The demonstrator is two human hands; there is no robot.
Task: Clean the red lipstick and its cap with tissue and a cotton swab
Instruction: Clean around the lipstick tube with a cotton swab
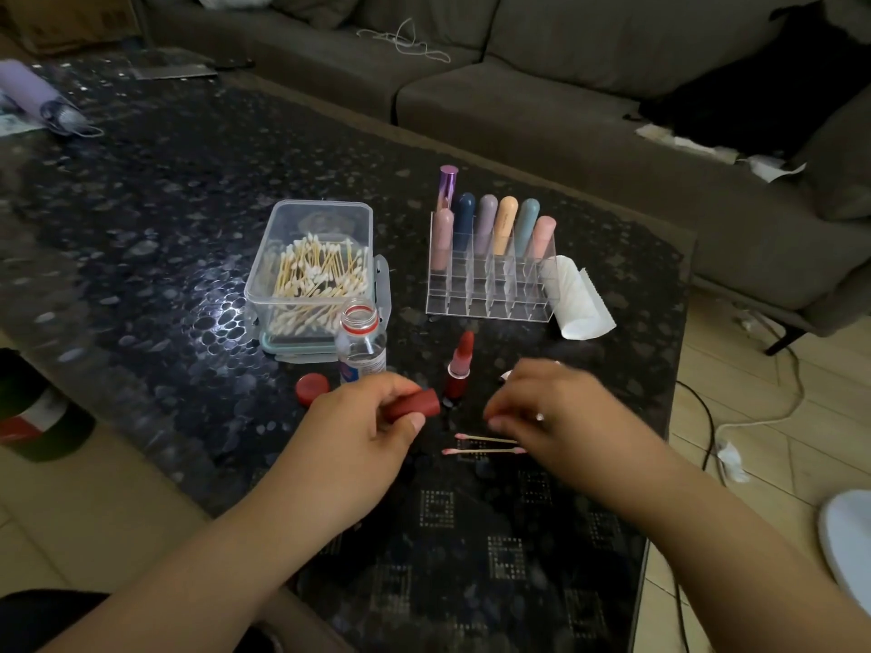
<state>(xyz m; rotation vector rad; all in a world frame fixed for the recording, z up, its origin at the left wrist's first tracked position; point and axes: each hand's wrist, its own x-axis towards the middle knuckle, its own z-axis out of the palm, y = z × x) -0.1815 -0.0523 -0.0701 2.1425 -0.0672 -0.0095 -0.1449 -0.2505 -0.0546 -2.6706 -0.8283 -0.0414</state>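
Gripping the red cap (pixel 414 404) in my left hand (pixel 358 428), I judge cleaning well advanced: 2 pink-stained swabs (pixel 483 444) lie under my blurred right hand (pixel 546 407), whose grip I cannot tell. The lipstick (pixel 459 365) stands uncapped just beyond the cap.

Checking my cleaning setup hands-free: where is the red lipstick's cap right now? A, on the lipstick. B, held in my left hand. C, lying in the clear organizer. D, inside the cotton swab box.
B: the left hand grips the red cap, while the uncapped lipstick stands upright on the table.
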